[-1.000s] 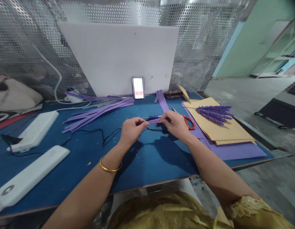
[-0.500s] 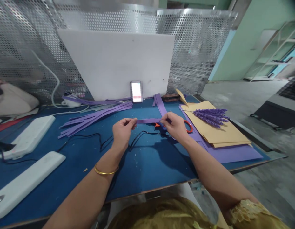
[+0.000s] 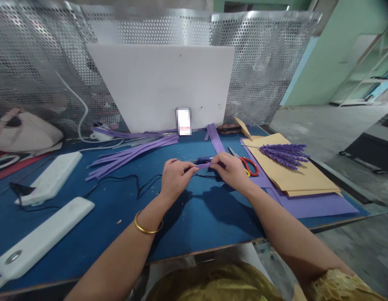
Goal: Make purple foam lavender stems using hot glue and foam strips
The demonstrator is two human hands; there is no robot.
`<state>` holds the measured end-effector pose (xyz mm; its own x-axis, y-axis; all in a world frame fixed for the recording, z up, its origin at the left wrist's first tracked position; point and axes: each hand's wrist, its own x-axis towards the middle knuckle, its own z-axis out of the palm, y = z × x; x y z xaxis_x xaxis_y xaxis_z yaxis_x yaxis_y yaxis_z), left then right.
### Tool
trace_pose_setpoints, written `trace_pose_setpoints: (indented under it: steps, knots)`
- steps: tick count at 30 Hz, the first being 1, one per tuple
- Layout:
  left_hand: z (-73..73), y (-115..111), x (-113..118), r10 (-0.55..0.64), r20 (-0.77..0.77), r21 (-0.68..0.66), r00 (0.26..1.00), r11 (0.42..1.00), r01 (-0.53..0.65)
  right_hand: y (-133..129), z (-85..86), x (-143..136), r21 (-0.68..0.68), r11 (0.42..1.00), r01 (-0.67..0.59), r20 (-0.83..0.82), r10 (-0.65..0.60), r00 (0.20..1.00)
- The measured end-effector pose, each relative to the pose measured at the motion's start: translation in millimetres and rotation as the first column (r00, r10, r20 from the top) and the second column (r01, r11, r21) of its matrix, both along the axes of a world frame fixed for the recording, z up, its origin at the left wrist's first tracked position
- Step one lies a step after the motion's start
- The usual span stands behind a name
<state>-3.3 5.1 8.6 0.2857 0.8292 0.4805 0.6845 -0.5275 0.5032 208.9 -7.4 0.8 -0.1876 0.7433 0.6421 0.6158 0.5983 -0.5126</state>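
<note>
A short stretch of purple paper strip (image 3: 204,166) spans the gap between my two hands above the blue table. My left hand (image 3: 178,177) pinches its left end, and my right hand (image 3: 228,167) pinches the right end. Behind my fingers lies a dark blue tool (image 3: 202,160), partly covered. Red-handled scissors (image 3: 250,166) rest just right of my right hand. Another purple strip bundle (image 3: 215,138) runs back from that hand. Farther left, more purple strips (image 3: 134,154) are fanned out on the table.
Yellow sheets (image 3: 294,177) over purple sheets (image 3: 322,205) carry a purple flower bunch (image 3: 284,154) at right. White power strips (image 3: 52,177) and a black cable (image 3: 137,184) lie left. A phone (image 3: 184,121) leans on the white board (image 3: 168,83).
My left hand has moved right, closer to my right hand, so less of the strip shows between them. The scissors and blue tool are more exposed. The view has shifted slightly.
</note>
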Motion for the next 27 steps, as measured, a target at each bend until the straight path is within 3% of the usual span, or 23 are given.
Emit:
trace_pose_setpoints:
  steps: [11,15,23,27]
  knots:
    - [-2.9,-0.9,2.8,-0.052,0.037,-0.09,0.998,0.994,0.055,-0.5,-1.9,-1.4,-0.007,0.998,-0.067,0.067,0.067,0.996]
    - [-5.0,0.0,2.9,-0.007,0.089,-0.126,0.996,0.992,0.018,-1.3,-1.8,-2.6,0.012,0.998,-0.064,0.064,0.063,0.996]
    - [-3.7,-3.6,2.6,0.032,0.03,-0.043,0.999,0.999,-0.031,-0.7,-4.1,-3.9,-0.011,0.996,-0.09,0.085,0.091,0.992]
    - [-1.7,-3.3,1.7,0.066,0.043,-0.085,0.997,0.994,-0.062,-0.8,-4.7,-3.7,0.008,0.997,-0.072,0.092,0.071,0.993]
